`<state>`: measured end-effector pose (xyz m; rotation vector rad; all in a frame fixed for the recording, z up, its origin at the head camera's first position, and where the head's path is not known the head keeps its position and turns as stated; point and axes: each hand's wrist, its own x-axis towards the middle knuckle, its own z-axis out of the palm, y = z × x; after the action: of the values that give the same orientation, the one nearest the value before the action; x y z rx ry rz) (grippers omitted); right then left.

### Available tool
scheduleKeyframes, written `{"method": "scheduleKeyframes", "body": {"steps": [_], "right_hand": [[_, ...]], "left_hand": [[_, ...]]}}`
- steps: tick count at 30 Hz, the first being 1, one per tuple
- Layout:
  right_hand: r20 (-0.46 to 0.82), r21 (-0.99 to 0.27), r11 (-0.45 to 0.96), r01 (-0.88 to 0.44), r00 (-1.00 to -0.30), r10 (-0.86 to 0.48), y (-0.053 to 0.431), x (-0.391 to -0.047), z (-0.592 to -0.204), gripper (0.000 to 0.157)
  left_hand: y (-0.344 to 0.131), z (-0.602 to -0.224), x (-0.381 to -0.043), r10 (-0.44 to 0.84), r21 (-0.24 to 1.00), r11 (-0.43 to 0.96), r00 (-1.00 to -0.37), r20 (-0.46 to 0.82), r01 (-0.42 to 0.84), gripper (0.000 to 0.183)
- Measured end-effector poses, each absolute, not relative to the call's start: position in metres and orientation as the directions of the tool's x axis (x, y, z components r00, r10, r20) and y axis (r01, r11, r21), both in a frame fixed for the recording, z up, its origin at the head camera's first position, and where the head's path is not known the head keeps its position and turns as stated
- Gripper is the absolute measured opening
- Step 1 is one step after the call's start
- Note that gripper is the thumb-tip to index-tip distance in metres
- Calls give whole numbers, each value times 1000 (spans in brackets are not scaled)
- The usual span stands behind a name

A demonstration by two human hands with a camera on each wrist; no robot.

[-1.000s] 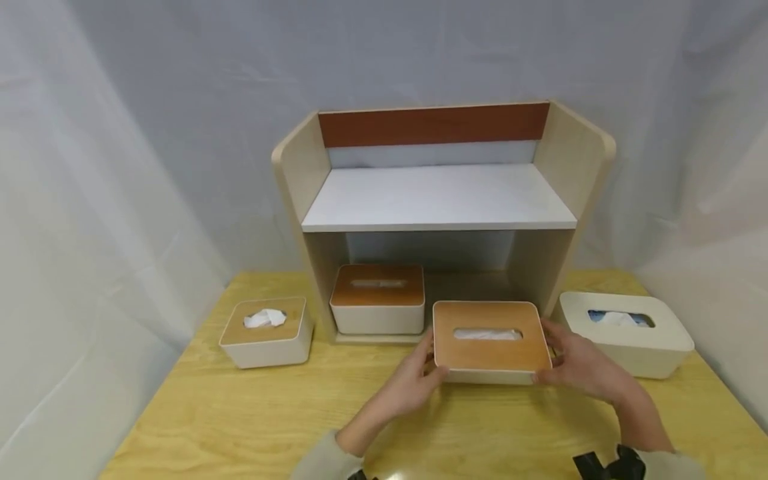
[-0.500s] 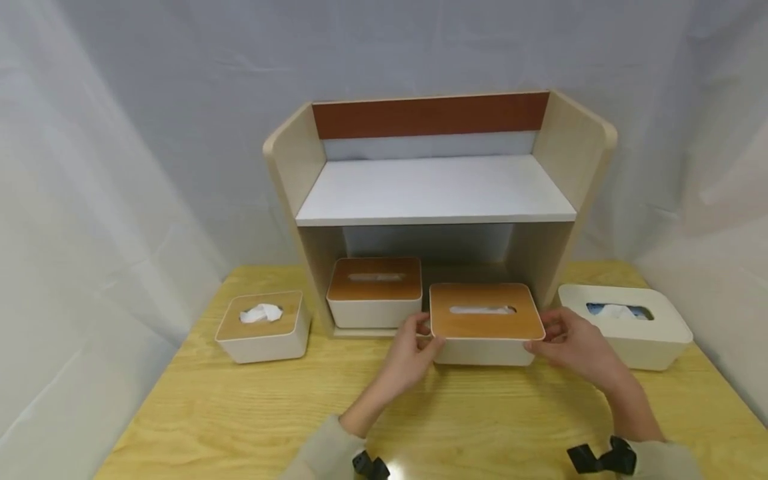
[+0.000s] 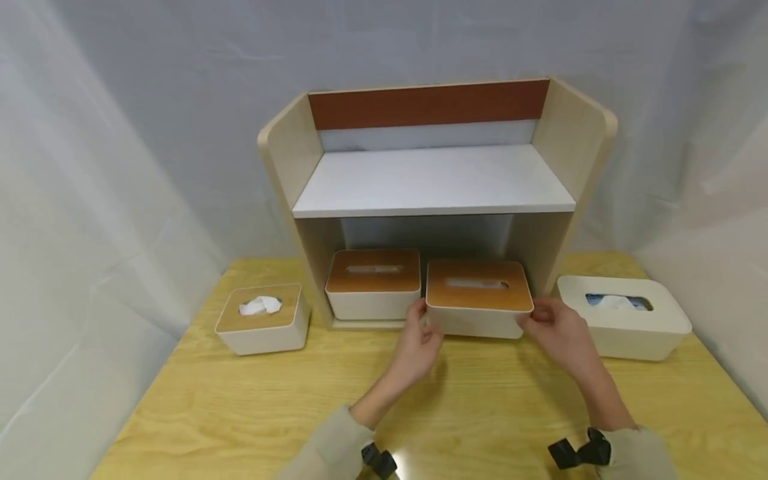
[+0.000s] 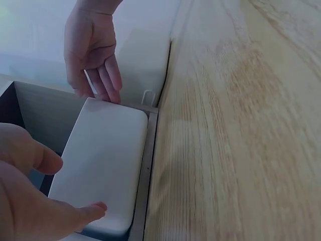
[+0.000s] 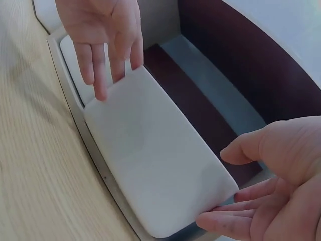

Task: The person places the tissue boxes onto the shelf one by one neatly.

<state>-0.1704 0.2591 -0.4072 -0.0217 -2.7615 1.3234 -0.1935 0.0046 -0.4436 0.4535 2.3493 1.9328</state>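
Observation:
A tissue box with an orange-brown wooden lid (image 3: 474,298) and white sides sits at the front of the shelf's lower compartment, on the right. My left hand (image 3: 415,348) is at its left end, fingertips by the front corner. At the opposite end, my right hand (image 3: 563,341) touches the box with its fingers. The right wrist view shows the right thumb (image 5: 243,148) standing off the box, and the white front face (image 5: 150,150) lies between both hands. Beside it on the left is another tissue box (image 3: 373,305) with a brown lid, inside the same compartment.
The pale wooden shelf (image 3: 288,150) has a white upper board (image 3: 435,179) above the boxes. A smaller tissue box (image 3: 264,320) stands on the wooden table (image 3: 240,413) to the left. A cream tissue box (image 3: 624,320) stands to the right of the shelf.
The brown-lidded tissue box has moved away from me into the lower compartment, with both hands following it. My fingers have loosened from round its ends. The view has tilted down slightly.

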Motion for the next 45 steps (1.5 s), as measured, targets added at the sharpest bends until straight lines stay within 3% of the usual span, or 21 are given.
{"method": "scheduleKeyframes", "body": {"steps": [5,8,17,32,39,45], "right_hand": [[47,-864,499,-60,-998,-38,260,-175,-413,64],[14,-898,437,-49,-996,-83,259,-179,-417,75],[-20,-896,441,-47,-989,-147,249,-187,-427,95],[34,-951,300,-78,-988,-149,250,-194,-430,91],[-23,-899,432,-68,-979,-203,265,-183,-411,83],[-31,-820,557,-132,-961,-274,291,-163,-392,70]], "left_hand": [[9,-446,-194,325,961,200,-938,119,191,77],[11,-446,-197,355,950,217,-925,137,224,83],[17,-444,-207,389,925,281,-912,132,254,96],[19,-442,-211,357,956,230,-930,90,181,98],[29,-436,-196,303,975,201,-953,27,92,96],[47,-431,-170,407,981,189,-913,-30,52,87]]}}
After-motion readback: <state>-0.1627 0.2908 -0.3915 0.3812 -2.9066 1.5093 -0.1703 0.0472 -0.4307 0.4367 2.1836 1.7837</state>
